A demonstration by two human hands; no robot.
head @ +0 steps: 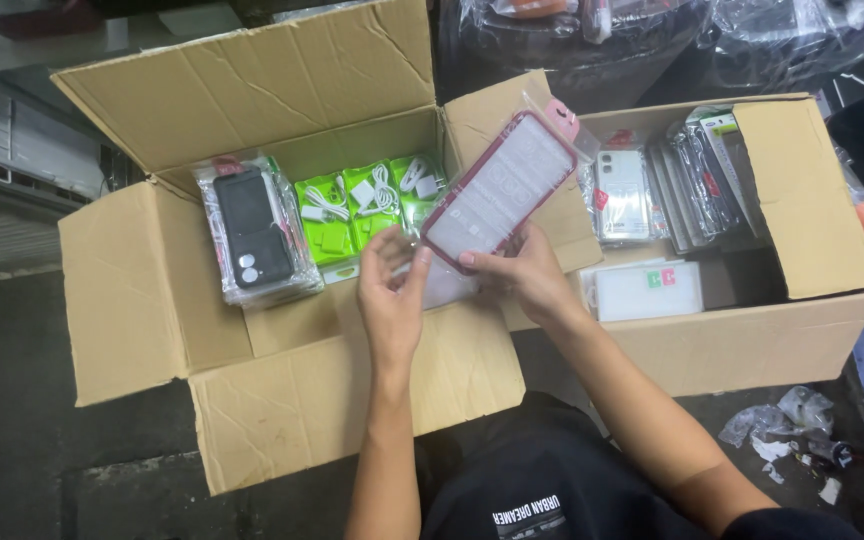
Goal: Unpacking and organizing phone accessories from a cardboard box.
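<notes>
The red-rimmed phone case point(499, 192) in its clear sleeve tilts toward one o'clock, pinched by the right hand point(527, 275); the left hand point(390, 290), fingers loosely spread, touches its lower edge above the cardboard box point(282, 390).

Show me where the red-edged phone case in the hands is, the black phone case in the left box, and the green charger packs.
red-edged phone case point(497, 190), head view, middle of its clear back.
black phone case point(249, 225), head view, centre of its black back.
green charger packs point(352, 215), head view, on the middle pack.

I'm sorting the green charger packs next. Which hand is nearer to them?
Left. The left hand sits just below the green charger packs; the right hand is farther right, holding the red-rimmed phone case.
</notes>
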